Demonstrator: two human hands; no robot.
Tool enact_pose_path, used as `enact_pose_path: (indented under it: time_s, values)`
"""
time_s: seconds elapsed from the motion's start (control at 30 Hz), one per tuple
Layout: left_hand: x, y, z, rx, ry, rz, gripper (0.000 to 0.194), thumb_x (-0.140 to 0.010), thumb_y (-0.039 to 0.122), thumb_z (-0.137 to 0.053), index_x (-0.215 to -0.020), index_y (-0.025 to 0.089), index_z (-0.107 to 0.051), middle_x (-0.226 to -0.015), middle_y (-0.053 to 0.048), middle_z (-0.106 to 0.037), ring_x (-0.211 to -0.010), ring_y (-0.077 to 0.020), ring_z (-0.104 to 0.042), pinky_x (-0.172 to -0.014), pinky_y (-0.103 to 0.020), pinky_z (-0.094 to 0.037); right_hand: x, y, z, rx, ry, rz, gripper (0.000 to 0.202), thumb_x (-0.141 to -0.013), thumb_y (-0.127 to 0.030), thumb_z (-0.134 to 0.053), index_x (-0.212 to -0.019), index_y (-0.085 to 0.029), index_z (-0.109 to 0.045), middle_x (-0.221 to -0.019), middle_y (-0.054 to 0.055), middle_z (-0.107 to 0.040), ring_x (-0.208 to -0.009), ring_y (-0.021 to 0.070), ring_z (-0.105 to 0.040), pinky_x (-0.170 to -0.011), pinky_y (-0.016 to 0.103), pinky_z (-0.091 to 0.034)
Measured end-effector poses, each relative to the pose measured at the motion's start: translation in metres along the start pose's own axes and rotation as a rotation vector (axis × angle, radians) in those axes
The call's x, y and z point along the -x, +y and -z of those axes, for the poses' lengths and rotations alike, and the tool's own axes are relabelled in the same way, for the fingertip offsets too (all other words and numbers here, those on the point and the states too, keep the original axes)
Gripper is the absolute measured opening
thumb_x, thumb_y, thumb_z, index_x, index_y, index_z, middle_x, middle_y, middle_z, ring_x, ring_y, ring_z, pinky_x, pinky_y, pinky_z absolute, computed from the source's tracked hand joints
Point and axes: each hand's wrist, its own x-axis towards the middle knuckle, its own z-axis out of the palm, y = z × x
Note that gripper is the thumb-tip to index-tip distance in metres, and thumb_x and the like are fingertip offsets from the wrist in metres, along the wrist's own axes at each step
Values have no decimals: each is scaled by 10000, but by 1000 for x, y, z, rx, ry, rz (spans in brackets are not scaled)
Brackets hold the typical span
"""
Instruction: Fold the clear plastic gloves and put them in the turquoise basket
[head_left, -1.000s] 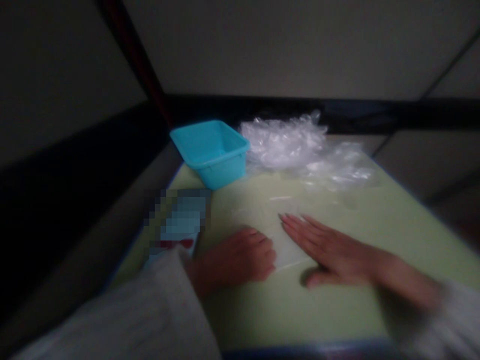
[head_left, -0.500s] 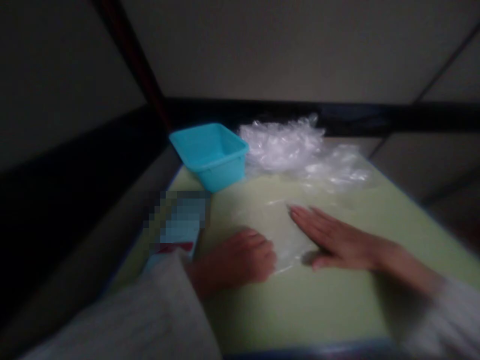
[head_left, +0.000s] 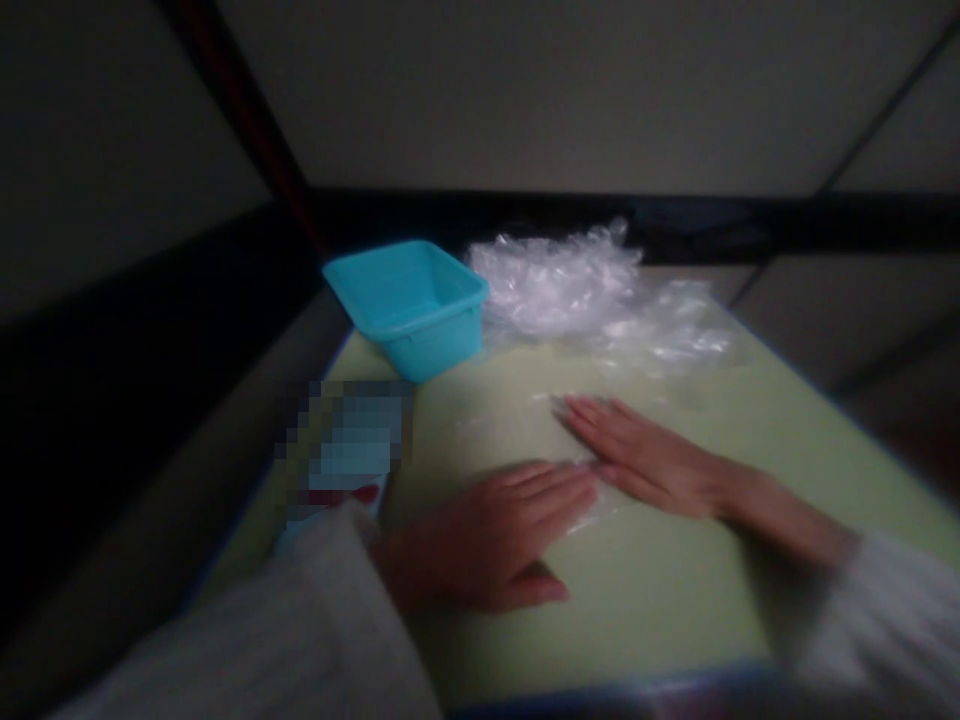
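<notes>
- Left hand: just below the middle of the frame, palm down and pretty much flat. Fingers are stretched out side by side, thumb sticking out away from them, not clamped on anything.
- Right hand: right of centre, also palm down with the fingers straight and close together, pointing up and left. Not gripping anything either. Its thumb is right by the left fingertips, can't tell if they actually touch.
- Clear plastic sheet: lying flat around the middle of the frame, partly under both hands. It's super see-through, so mostly you just get a few shiny lines. Couldn't tell you if it's a bag or a single layer.
- Table: yellowish green with a blue edge, fills the lower middle.
- Teal tub: upright, a bit above and left of centre.
- Crumpled clear plastic: big shiny heap just right of the tub, spreading toward the right.
- Light blue item: left of centre, near the left sleeve, with a bit of red on it. Mostly pixelated, so no clue what it is.
</notes>
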Motion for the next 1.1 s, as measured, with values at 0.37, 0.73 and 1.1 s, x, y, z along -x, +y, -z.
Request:
enact_pose_path:
  time_s: [0.37,0.73,1.1]
  values:
    - [2,2,-4,42,-25,-46,679,-905,498,-400,-1424,93,-231,-1491,-146,-253,-1389,-244,-191,-1124,-432,-208,-4,-4,-6,66,67,-85,589,-977,-356,-244,-1469,-193,36,-1533,78,-79,-1394,252,-114,-1120,504,-145]
    - [1,4,-4,59,-36,-49,695,-894,499,-428,-1422,88,-237,-1489,-141,-264,-1384,-243,-205,-1131,-427,-183,-4,-3,-13,104,50,-114,597,-979,-381,-249,-1470,-147,-2,-1519,140,-138,-1393,238,-131,-1123,486,-165]
    - [3,1,5,-184,102,-69,630,-930,523,-285,-1369,72,-325,-1438,-177,-360,-1309,-273,-352,-1062,-444,-306,-2,-4,-15,107,118,-82,613,-975,-393,-259,-1470,-202,49,-1514,113,-154,-1377,252,-192,-1112,481,-223]
